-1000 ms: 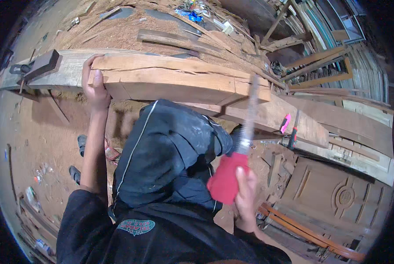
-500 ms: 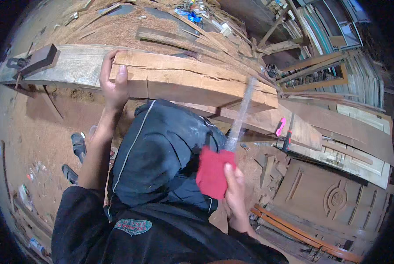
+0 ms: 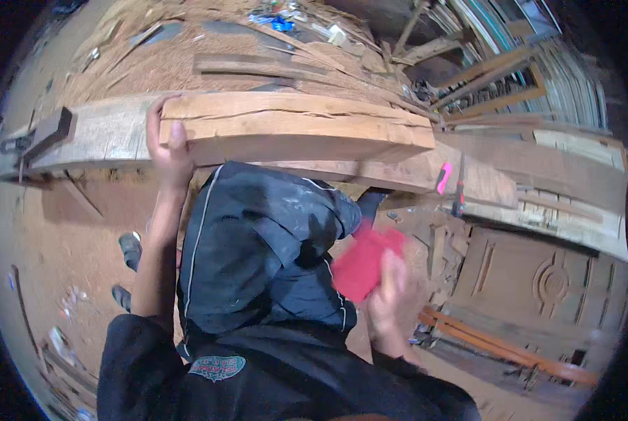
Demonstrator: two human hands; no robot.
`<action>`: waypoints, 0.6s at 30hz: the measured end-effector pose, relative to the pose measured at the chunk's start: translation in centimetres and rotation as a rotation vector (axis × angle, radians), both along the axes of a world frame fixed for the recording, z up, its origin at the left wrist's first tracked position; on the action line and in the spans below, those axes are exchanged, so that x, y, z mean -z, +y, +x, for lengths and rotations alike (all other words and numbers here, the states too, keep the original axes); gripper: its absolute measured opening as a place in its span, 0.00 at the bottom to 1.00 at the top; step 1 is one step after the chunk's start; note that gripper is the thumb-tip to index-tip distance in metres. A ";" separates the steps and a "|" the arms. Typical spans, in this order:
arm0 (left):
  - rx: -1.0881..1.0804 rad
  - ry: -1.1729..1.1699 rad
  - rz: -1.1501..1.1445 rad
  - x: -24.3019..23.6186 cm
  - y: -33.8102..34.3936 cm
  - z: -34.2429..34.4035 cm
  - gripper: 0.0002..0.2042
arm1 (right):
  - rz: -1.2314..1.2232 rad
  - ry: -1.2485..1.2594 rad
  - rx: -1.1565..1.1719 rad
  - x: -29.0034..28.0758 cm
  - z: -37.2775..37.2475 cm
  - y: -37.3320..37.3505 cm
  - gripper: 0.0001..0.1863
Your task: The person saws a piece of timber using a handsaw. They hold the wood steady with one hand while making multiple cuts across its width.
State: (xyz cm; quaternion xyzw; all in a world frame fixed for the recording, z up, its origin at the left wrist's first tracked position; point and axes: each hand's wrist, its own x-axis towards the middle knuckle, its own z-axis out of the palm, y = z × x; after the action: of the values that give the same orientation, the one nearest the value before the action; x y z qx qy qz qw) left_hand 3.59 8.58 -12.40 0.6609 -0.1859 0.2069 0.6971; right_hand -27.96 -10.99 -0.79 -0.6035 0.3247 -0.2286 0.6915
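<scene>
the left hand (image 3: 171, 151) is holding the left end of the long, cracked, light-brown wooden beam (image 3: 293, 127); the right hand (image 3: 385, 291) is gripping the blurred, blocky red handle (image 3: 361, 265).

We see dark sandals (image 3: 129, 251) on dirt floor (image 3: 71, 245) at left. At right, brown door (image 3: 510, 281) with round carving (image 3: 554, 279); orange wood strips (image 3: 482, 335) nearer us. Far off, we spot sawdust (image 3: 166, 70), old boards (image 3: 258, 67) on it, bright blue thing (image 3: 281, 24). Far right, many thin panels (image 3: 573, 84) side by side. Pink thing (image 3: 444, 178) at right, near red-handled tool (image 3: 458, 205).
</scene>
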 end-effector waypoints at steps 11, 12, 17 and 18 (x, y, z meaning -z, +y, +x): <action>0.125 0.041 0.177 -1.7 2.0 0.0 0.43 | 0.297 0.096 -0.021 1.1 0.0 -2.2 0.18; 0.190 0.025 0.153 -1.3 2.0 0.1 0.48 | 0.189 -0.071 0.024 0.1 -0.3 -2.1 0.18; 0.250 0.205 0.199 6.9 6.7 2.7 0.44 | 0.057 -0.028 -0.065 1.5 -0.9 -2.6 0.17; 0.202 0.313 0.195 7.3 6.7 2.9 0.41 | 0.222 0.107 -0.188 2.2 -1.1 -3.5 0.18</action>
State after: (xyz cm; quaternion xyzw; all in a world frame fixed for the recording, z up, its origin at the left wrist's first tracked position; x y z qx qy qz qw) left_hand 6.52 15.30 -19.69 0.7273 -0.1598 0.0118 0.6674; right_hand -29.08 -14.53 -3.01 -0.5623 0.3263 -0.0931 0.7541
